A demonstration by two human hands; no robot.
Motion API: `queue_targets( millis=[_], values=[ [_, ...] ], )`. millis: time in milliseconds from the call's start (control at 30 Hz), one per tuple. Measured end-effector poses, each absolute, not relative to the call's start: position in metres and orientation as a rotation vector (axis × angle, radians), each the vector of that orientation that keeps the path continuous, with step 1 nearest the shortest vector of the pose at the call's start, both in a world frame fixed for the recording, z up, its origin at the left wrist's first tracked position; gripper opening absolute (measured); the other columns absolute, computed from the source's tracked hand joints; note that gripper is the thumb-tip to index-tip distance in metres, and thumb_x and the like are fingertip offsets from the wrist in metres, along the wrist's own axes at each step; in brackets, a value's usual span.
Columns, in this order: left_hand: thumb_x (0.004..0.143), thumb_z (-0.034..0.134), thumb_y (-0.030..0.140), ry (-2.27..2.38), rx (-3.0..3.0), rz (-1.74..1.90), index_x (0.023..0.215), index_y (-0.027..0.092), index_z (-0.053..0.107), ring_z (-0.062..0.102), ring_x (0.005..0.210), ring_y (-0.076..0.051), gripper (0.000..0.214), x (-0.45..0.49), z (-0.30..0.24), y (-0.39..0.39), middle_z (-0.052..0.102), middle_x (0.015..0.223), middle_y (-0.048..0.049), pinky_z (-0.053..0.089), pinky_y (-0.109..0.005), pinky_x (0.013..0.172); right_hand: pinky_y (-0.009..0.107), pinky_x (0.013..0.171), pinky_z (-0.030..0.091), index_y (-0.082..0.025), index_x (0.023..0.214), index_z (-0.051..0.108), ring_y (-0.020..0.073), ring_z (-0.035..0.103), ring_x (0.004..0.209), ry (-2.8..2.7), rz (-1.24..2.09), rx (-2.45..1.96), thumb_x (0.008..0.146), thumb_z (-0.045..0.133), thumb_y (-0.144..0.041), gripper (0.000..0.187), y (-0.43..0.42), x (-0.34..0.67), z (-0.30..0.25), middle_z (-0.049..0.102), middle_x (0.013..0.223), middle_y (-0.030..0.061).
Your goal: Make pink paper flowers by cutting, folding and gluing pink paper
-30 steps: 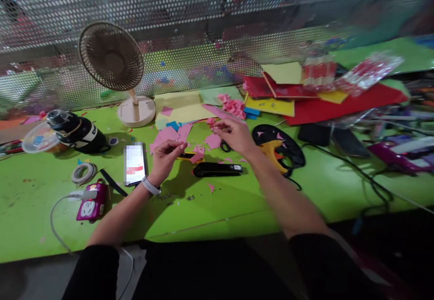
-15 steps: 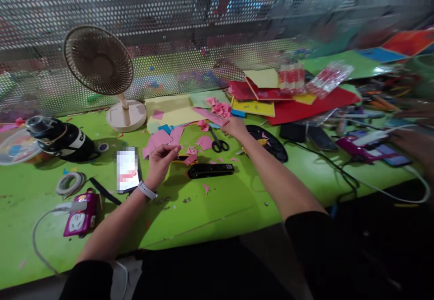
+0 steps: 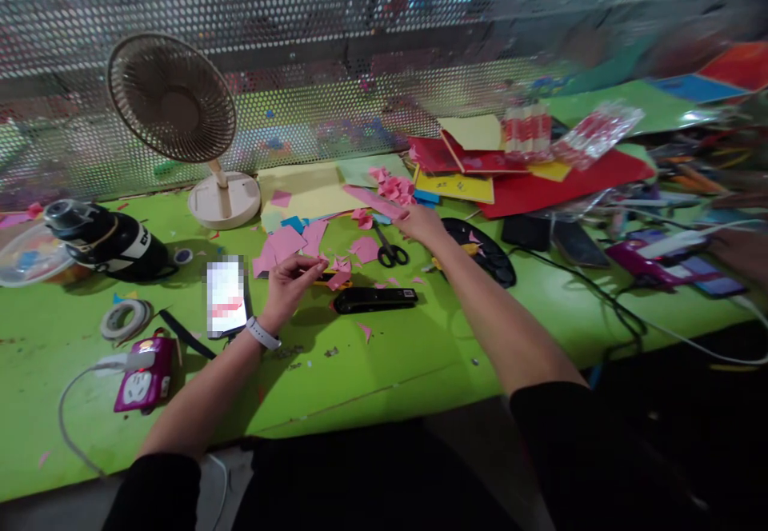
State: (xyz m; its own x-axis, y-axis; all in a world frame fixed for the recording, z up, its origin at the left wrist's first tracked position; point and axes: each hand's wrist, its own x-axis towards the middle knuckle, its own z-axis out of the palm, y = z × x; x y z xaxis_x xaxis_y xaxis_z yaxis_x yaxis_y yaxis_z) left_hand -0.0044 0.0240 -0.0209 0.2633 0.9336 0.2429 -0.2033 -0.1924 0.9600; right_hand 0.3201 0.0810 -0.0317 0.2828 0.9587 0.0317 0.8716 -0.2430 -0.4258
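My left hand point(image 3: 292, 285), with a pale watch band at its wrist, is closed in a pinch over the green table. Whatever its fingertips hold is too small to make out. Beside them lies a folded pink paper piece point(image 3: 339, 277), next to a black stapler point(image 3: 375, 300). Farther out, my right hand point(image 3: 418, 224) is closed on the near end of a long pink paper strip point(image 3: 373, 201). Past that strip sits a cluster of pink paper flowers point(image 3: 393, 187). Black-handled scissors point(image 3: 392, 254) lie between my hands, near loose pink paper sheets point(image 3: 285, 245).
At the back left stands a fan point(image 3: 225, 199). A black bottle point(image 3: 123, 243), tape roll point(image 3: 125, 321), phone point(image 3: 226, 295) and purple power socket point(image 3: 144, 375) are on the left. Red folders point(image 3: 564, 183) and cables lie right, where another person's hand point(image 3: 741, 247) shows. A perforated metal screen point(image 3: 336, 51) rises behind.
The view has shifted slightly. My left hand has moved a little to the right, near the folded pink piece. My right hand still grips the pink strip.
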Motion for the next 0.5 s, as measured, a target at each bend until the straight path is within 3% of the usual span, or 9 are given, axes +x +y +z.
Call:
queue_targets(
  millis=[167, 300, 500],
  values=[
    [0.077, 0.081, 0.031, 0.756, 1.558, 1.236, 0.082, 0.021, 0.079, 0.068, 0.075, -0.013, 0.011, -0.004, -0.018, 0.020, 0.074, 0.081, -0.0062, 0.055, -0.027, 0.068, 0.036, 0.074, 0.053, -0.017, 0.092, 0.073, 0.0259, 0.070, 0.079, -1.684, 0.254, -1.928, 0.088, 0.062, -0.033, 0.019, 0.043, 0.280, -0.014, 0.075, 0.086, 0.0108],
    [0.081, 0.078, 0.028, 0.756, 1.630, 1.241, 0.086, 0.024, 0.080, 0.067, 0.078, -0.015, 0.007, -0.004, -0.019, 0.019, 0.075, 0.084, -0.0071, 0.054, -0.031, 0.071, 0.035, 0.065, 0.055, -0.021, 0.098, 0.073, 0.0203, 0.068, 0.069, -1.813, 0.613, -1.468, 0.091, 0.058, -0.040, 0.024, -0.001, 0.233, 0.000, 0.075, 0.088, 0.0065],
    [0.083, 0.077, 0.027, 0.743, 1.762, 1.224, 0.090, 0.027, 0.080, 0.065, 0.075, -0.015, 0.008, -0.003, -0.016, 0.014, 0.074, 0.080, -0.0052, 0.053, -0.032, 0.071, 0.042, 0.079, 0.058, -0.021, 0.114, 0.071, 0.0259, 0.071, 0.093, -1.999, 0.375, -1.257, 0.095, 0.053, -0.031, 0.028, -0.031, 0.199, 0.009, 0.075, 0.108, 0.0119]
  ],
)
